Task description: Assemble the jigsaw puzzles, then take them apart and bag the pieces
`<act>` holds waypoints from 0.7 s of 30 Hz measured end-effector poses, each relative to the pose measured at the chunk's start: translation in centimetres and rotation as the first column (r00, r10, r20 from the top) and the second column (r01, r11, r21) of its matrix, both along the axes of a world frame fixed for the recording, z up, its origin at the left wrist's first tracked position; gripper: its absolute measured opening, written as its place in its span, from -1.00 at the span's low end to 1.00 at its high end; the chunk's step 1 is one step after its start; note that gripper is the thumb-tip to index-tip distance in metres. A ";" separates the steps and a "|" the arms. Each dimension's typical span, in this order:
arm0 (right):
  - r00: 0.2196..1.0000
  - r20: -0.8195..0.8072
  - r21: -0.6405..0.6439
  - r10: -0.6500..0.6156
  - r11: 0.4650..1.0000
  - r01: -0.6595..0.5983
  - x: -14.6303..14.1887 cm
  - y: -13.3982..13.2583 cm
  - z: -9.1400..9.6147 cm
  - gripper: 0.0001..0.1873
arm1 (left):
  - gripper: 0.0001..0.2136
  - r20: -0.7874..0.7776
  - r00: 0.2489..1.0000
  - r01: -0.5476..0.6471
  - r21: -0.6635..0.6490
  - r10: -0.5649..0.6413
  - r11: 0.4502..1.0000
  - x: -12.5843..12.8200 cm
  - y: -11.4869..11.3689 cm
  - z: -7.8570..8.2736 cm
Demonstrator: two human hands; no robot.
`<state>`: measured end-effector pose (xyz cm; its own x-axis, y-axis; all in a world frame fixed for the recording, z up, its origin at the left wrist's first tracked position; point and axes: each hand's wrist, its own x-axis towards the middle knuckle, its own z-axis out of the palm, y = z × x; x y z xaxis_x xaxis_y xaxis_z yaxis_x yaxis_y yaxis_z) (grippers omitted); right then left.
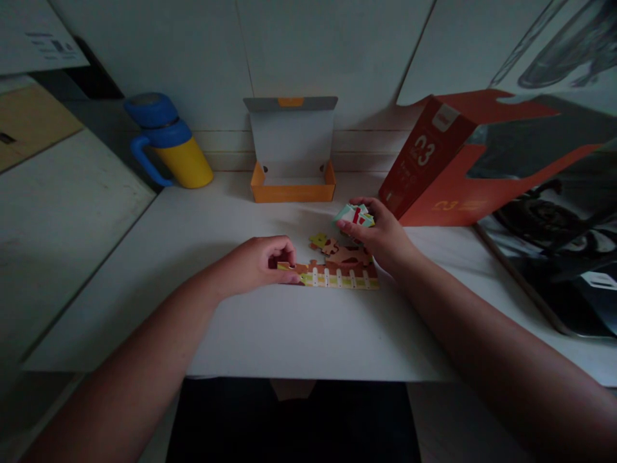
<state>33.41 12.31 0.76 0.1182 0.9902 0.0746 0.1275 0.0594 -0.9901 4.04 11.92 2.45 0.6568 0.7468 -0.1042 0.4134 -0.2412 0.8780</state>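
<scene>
A partly joined jigsaw puzzle [344, 273] lies on the white counter, showing a pale fence along its near edge and a brown-patched animal above. My left hand [270, 260] pinches a puzzle piece [285, 265] at the puzzle's left end; whether that piece is locked in, I cannot tell. Over the puzzle's upper right, my right hand [378, 231] is closed around a small stack of loose puzzle pieces [355, 215] in mint, white and red. A yellow-green piece [318, 240] sits at the animal's left side.
An open orange box [293, 193] with its lid raised stands behind the puzzle. At the back left is a blue and yellow jug [187, 161]. A large red-orange carton [434, 161] stands to the right, beside a black stove [569, 283].
</scene>
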 end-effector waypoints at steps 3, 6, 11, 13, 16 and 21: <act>0.998 0.057 0.028 0.010 1.000 -0.011 0.2 0.2 -0.6 -0.19 | -0.75 0.018 1.000 -0.026 0.085 0.025 0.996 2.1 -1.1 -0.7; 0.996 0.086 0.032 0.029 0.999 -0.032 0.2 0.4 -0.9 -0.20 | -0.74 -0.065 0.997 -0.025 0.308 0.048 0.951 3.5 -1.7 -1.4; 0.992 0.115 0.020 0.047 0.999 -0.049 0.0 0.1 -0.6 -0.21 | -0.41 -0.175 0.983 0.054 0.574 0.058 0.817 3.4 -1.6 -2.1; 0.992 0.117 0.023 0.052 0.998 -0.055 -0.2 0.1 -0.6 -0.21 | -0.43 -0.191 0.981 0.075 0.573 0.043 0.816 3.2 -1.6 -2.1; 0.992 0.110 0.007 0.056 0.998 -0.057 -0.4 0.0 -0.6 -0.19 | -0.54 -0.187 0.982 0.082 0.527 0.022 0.846 3.2 -1.8 -1.8; 0.996 0.020 -0.040 0.084 0.996 -0.083 -0.6 -0.3 -0.4 -0.20 | -0.52 -0.178 0.984 0.057 0.422 0.021 0.905 3.4 -2.0 -1.3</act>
